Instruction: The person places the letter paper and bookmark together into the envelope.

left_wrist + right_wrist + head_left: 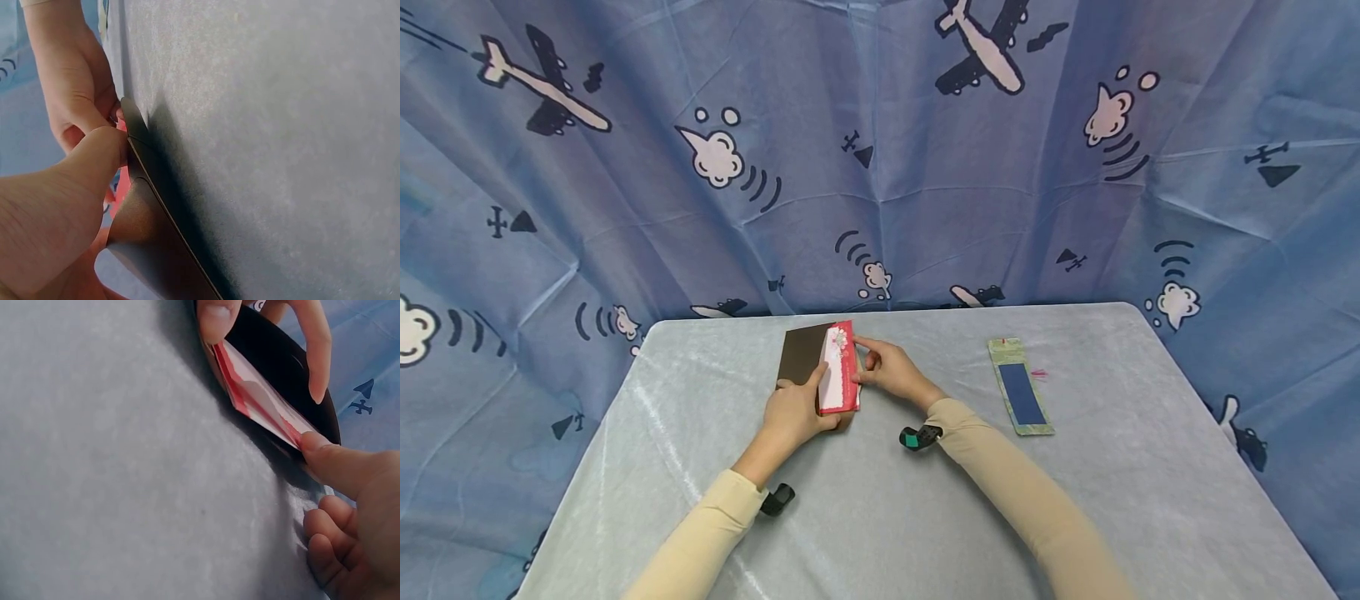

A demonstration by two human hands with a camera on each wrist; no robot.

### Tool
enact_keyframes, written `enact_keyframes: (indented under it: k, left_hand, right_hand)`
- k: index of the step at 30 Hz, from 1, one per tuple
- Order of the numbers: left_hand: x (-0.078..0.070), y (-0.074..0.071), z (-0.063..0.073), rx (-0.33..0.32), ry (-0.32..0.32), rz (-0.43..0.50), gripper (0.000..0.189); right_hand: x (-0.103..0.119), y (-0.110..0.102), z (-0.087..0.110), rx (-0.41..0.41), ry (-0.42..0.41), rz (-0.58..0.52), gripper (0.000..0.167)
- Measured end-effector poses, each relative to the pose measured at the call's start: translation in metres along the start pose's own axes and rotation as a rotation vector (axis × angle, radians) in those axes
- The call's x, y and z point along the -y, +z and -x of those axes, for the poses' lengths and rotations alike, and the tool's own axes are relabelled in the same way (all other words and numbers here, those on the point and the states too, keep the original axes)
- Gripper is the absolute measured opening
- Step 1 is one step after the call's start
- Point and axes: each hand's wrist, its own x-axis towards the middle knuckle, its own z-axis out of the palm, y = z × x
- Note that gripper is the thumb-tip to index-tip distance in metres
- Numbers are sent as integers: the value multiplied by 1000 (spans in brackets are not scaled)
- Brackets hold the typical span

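A dark brown envelope-like cover (801, 357) is held slightly above the table or against it; the exact contact cannot be told. Along its right side lies a red and white folded card (833, 379) with a floral decoration near the top. My left hand (793, 412) grips the cover and card at the lower part, its thumb near the bottom edge. At the card's right edge, my right hand (895, 371) pinches with thumb and index finger. In the right wrist view, the card's layered red edges (240, 390) show against the dark cover (275, 353).
To the right on the grey-covered table (1120, 483) lies a long green piece with a dark blue panel (1022, 393). A small pink strand (1038, 373) sits beside it. Behind the table hangs a blue curtain (925, 225) printed with airplanes.
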Motion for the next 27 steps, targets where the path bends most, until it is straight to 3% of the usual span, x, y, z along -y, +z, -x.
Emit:
enact_keyframes:
  k: [14,21,27]
  left_hand:
    - [2,1,0,-8,2,9,98]
    - [2,3,1,-43,27,8,97]
    - [2,3,-1,-15,6,7,98]
  right_hand:
    - [1,2,-4,44,-27,227,74]
    - [1,4,-4,75,-84,322,69]
    - [4,3,-4,112,-80,403,60]
